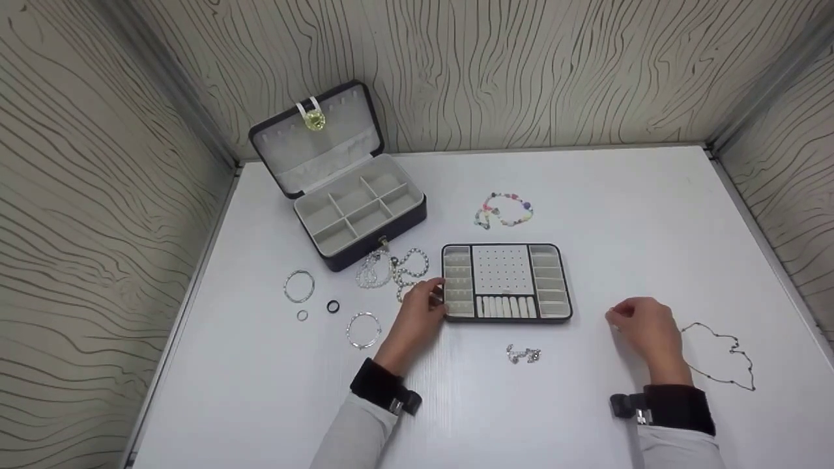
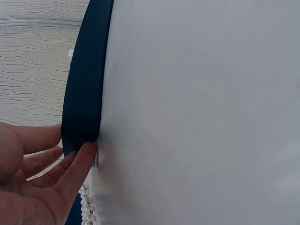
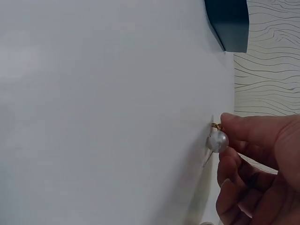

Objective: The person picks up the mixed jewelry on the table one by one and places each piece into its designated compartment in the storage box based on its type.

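Note:
My left hand (image 1: pixel 420 312) holds the left side of a shallow jewelry tray (image 1: pixel 504 320) near its front corner. In the left wrist view its fingertips meet the tray's dark side wall (image 2: pixel 86 79). The tray has side compartments, a panel of small holes and a row of ring rolls. To the right of the tray, my right hand (image 1: pixel 645 329) pinches a pearl earring (image 3: pixel 218 141) with a gold-coloured fitting between thumb and fingers, just above the table. A silvery charm bracelet (image 1: pixel 523 354) lies in front of the tray.
An open jewelry box (image 1: pixel 345 257) with a divided inside stands at back left. Pearl strands (image 1: pixel 374 270), bangles (image 1: pixel 299 286) and rings (image 1: pixel 333 306) lie left of my left hand. A colourful beaded bracelet (image 1: pixel 511 223) lies behind the tray; a thin necklace (image 1: pixel 720 381) is at right.

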Tool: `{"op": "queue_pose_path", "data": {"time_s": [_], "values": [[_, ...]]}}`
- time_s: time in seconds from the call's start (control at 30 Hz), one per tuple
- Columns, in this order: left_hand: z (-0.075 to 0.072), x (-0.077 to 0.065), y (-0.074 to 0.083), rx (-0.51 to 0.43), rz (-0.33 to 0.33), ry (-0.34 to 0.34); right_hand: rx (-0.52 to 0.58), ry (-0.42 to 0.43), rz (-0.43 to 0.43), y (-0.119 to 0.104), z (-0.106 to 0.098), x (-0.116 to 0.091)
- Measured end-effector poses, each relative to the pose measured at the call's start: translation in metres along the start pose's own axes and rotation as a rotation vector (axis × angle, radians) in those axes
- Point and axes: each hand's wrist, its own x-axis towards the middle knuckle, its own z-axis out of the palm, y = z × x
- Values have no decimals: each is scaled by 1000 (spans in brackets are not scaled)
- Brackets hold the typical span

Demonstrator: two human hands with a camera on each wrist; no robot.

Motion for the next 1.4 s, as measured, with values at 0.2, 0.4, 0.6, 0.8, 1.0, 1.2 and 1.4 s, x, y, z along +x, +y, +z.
{"op": "queue_pose_path", "data": {"time_s": [0.2, 0.4, 0.6, 0.8, 1.0, 1.2, 1.4], "values": [[0, -1, 0, 19, 16, 5, 2, 18, -19, -3, 4, 1], [0, 0, 0, 14, 20, 5, 27, 67, -23, -9, 4, 1], [0, 1, 0, -19, 4, 0, 93, 102, -56, -22, 3, -2], [0, 0, 1, -27, -13, -1, 194, 141, -128, -39, 8, -5], [0, 1, 2, 17, -13, -4, 495, 83, -112, -60, 19, -8], [0, 2, 2, 14, -18, -10, 677, 17, -65, -81, 33, -12], [0, 1, 3, 31, -6, -7, 711, -83, -11, -102, 54, -16]]}}
